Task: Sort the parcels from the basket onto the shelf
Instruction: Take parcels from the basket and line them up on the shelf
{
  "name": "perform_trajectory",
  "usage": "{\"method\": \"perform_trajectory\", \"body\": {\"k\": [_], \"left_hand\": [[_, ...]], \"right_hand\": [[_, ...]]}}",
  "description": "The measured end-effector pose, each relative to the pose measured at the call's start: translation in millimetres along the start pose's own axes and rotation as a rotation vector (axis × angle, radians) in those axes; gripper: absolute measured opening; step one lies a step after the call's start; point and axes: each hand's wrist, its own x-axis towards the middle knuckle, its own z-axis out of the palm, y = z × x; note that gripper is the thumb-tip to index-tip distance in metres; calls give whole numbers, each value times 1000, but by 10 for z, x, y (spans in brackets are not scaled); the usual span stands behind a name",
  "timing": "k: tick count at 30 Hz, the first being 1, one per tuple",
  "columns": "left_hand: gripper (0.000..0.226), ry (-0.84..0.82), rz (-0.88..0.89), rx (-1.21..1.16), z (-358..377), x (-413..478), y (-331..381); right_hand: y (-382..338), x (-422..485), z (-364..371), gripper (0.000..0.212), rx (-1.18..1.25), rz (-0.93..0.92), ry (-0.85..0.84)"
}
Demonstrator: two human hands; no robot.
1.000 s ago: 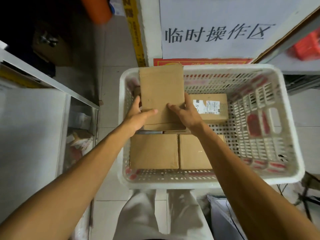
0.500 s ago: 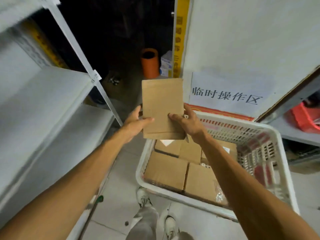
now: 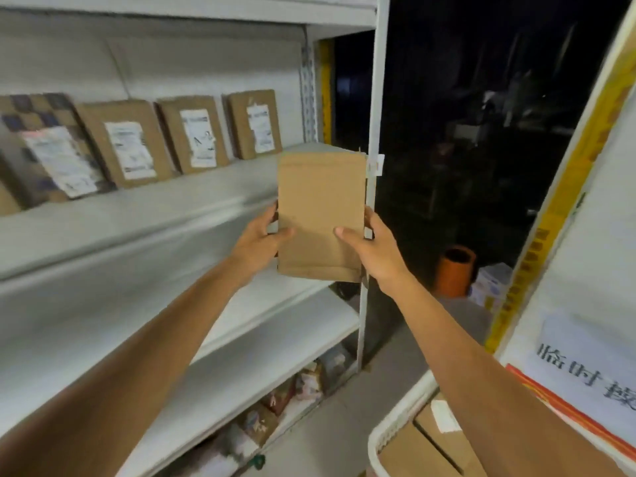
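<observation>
Hands both clamped on one parcel (image 3: 320, 215): left hand (image 3: 258, 242) on its left edge, thumb over the front face, arm stretched up and forward. Parcel upright in mid-air before the shelf (image 3: 137, 218), near its right post. Flat cardboard; judged stiff, light, not slippery, best held by the low side edges. Right hand (image 3: 375, 249) mirrors on the right edge. Basket (image 3: 395, 428) lower right, well apart.

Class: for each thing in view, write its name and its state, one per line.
Parcel, held upright in the air.
Left hand, grips parcel's left edge.
Right hand, grips parcel's right edge.
Shelf parcels, standing, labels facing out.
Basket, not yet empty.
</observation>
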Motion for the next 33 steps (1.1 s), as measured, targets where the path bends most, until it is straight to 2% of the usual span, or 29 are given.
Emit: {"method": "perform_trajectory", "body": {"k": [3,9,12,15,22,27,33], "left_hand": [[51,75,79,0,-538,-195,212],[52,250,214,55,-1599,-674,483],[57,302,217,51,-2180,-953,508],[73,331,219,24,-2697,-1243,497],[73,499,173,29,-3765,-1858,312],[64,560,179,59,-4268,-2172,272],[66,616,146,83,-4546,-2297,241]], "right_hand": [[-330,120,439,60,15,-65,-92],[-902,206,1437,65,72,-196,-216],[-1135,146,2041,61,98,-224,-287],[-1315,49,2644,60,106,-236,-367],[-1637,-147,3902,46,68,-244,-549],[-1689,-262,4613,51,114,-249,-604],[-1672,-274,5031,37,173,-255,-641]]}}
